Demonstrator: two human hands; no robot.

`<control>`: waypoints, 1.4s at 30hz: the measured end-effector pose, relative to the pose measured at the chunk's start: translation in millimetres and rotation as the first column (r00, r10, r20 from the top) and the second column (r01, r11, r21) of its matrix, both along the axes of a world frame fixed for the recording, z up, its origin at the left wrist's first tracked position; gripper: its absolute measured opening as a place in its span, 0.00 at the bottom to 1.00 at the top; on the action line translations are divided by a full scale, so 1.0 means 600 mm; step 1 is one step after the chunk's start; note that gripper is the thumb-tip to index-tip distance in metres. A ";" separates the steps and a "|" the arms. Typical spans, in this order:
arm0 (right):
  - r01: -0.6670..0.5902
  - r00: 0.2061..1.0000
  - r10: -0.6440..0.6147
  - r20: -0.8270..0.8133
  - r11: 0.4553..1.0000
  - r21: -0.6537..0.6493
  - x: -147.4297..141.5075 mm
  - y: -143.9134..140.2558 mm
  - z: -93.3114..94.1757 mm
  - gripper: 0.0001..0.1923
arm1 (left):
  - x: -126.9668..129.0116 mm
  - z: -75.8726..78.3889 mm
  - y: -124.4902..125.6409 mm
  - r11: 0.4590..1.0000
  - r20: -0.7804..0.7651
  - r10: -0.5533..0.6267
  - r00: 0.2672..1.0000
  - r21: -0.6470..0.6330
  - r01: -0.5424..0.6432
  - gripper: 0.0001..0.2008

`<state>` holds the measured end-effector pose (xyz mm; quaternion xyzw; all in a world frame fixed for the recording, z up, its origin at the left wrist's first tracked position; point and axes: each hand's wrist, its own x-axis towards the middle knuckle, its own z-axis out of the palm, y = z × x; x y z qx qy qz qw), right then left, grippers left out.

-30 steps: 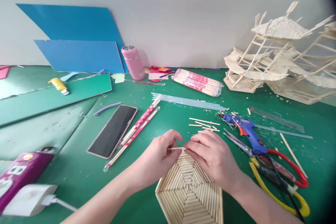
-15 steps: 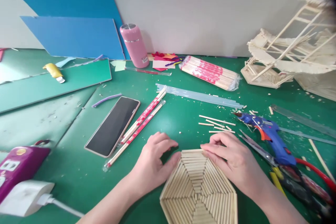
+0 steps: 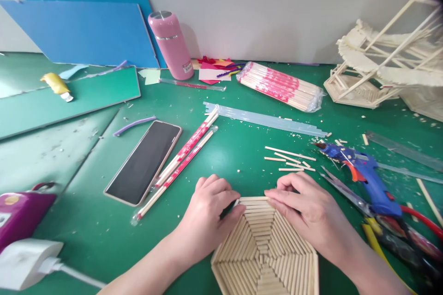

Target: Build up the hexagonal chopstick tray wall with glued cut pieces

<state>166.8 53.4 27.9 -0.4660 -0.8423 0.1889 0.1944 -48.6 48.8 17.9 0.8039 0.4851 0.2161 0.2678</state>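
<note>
Near edge, green surface (image 3: 242, 147): hexagonal stick panel (image 3: 265, 251) laid flat
Left hand (image 3: 207, 214): curled; fingertips pressed on the panel's far-left corner; nothing gripped
Right hand (image 3: 308, 212): laid loosely on the far-right edge; fingertips on the top stick; nothing gripped
Beyond: loose sticks (image 3: 289, 159); blue glue gun (image 3: 363, 175) at right

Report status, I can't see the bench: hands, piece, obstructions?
Left hand and right hand both press the far edge of the hexagonal stick panel. Panel flat on mat. Glue gun lies right, apart.
</note>
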 end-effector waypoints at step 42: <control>0.198 0.965 -0.225 -0.136 0.962 -0.187 0.018 -0.016 -0.005 0.09 | 0.003 -0.011 0.007 0.992 -0.073 -0.057 0.996 0.110 0.065 0.09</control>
